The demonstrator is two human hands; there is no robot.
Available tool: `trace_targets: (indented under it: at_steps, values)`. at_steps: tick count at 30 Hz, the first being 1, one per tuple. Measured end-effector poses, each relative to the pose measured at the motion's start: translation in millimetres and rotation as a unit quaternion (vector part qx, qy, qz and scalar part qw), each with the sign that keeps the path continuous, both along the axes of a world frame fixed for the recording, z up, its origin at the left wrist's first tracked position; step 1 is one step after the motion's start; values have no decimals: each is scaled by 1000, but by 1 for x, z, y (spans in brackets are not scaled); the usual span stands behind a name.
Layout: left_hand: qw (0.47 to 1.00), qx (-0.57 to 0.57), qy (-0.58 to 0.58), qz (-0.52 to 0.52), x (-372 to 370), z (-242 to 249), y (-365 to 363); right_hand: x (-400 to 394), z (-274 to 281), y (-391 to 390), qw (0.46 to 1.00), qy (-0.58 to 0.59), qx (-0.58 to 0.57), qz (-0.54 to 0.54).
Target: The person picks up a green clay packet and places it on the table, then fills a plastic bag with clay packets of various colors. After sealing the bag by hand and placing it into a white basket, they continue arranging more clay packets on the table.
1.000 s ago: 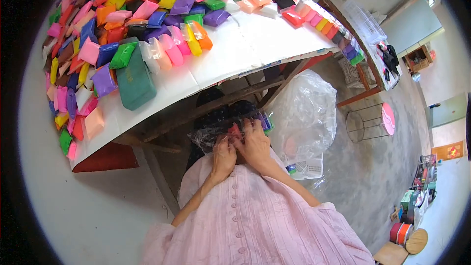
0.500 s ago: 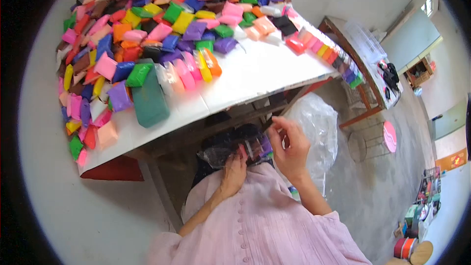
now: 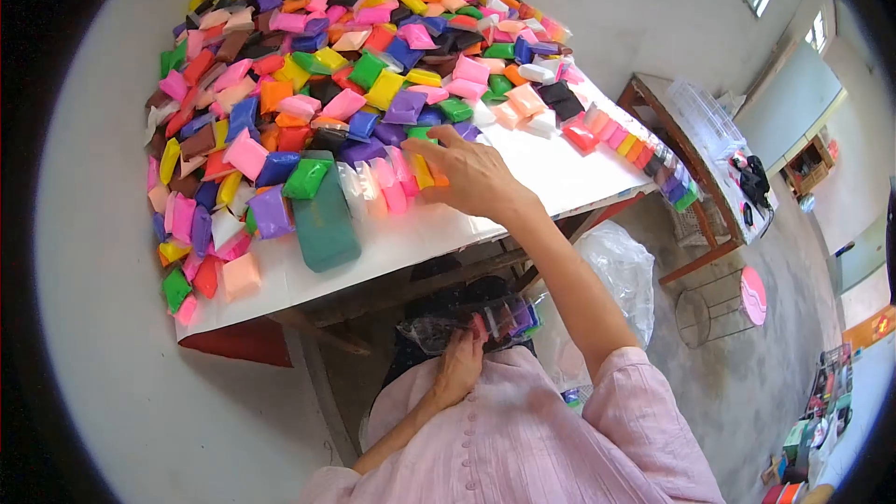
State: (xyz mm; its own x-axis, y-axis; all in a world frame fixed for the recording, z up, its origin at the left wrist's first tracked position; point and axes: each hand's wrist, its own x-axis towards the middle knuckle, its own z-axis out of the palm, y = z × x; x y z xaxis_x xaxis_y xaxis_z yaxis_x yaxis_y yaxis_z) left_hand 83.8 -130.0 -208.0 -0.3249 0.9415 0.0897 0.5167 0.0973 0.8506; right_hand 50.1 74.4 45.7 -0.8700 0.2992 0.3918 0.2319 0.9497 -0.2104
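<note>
In my lap, my left hand is closed on a clear plastic bag with several coloured packets inside, pink, purple and green among them. My right hand reaches over the table, thumb and fingers apart around the right end of a short row of small packets. A yellow packet shows between its fingers; pink packets and pale ones stand beside it. The row leans beside a dark green block. Whether my fingertips touch the packets is hard to tell.
A large heap of coloured packets covers much of the white table. Another packet row lies along its right edge. A clear plastic sack hangs below the table, with a pink-topped stool to the right.
My right hand has moved from beside my lap up and forward to the packet row on the table. My left hand still holds the bag. The view has shifted slightly.
</note>
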Motion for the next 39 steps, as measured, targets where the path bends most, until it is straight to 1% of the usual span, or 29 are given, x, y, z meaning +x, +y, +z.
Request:
trace_targets:
  at_steps: [2, 3, 7, 8, 12, 14, 16, 18, 20, 22, 25, 26, 28, 31, 34, 37, 39]
  values:
    - [1000, 0, 18, 1, 0, -15, 4, -5, 1, 6, 999, -28, -20, -7]
    - [1000, -1, 26, 1, 1, -15, 3, -7, 2, 7, 998, -44, -32, -11]
    - [999, -28, -6, 27, 2, -3, 4, -5, -3, 10, 999, 2, -6, -41]
    - [999, -20, -8, 34, 2, -2, 5, -1, -3, 11, 999, 24, -12, -47]
    - [998, -20, -37, 48, 3, 10, 2, 45, 17, -6, 991, 92, -49, -81]
    - [997, -18, -46, 52, 4, 16, 1, 87, 26, -24, 987, 137, -63, -50]
    - [998, -5, -40, 54, 4, 17, 1, 134, 35, -59, 988, 77, -73, -109]
    - [996, -14, -73, 49, 4, 15, 3, 171, 23, -82, 976, 11, -193, -104]
    - [995, -10, -84, 52, 4, 12, 3, 192, -4, -103, 957, -53, -279, -64]
    - [995, 9, -74, 65, 4, 7, 4, 201, -45, -117, 928, -142, -339, -61]
    - [996, -4, -62, 59, 2, -3, 2, 192, -91, -126, 916, -141, -370, -71]
    - [996, -24, -83, 37, 1, -2, 0, 188, -103, -125, 921, -118, -364, -74]
    - [990, -62, -125, -4, -5, 19, -2, 176, -118, -121, 931, -72, -350, -80]
    - [994, 37, -100, -14, -6, 28, -3, 158, -118, -127, 931, 15, -356, -86]
    - [994, -4, -107, -22, -8, 24, -9, 146, -123, -133, 924, 70, -369, -75]
    - [994, -25, -96, -35, -9, 18, -10, 139, -145, -135, 940, 85, -318, -90]
    - [996, -25, -69, -52, -9, 17, -15, 135, -155, -134, 940, 111, -311, -86]
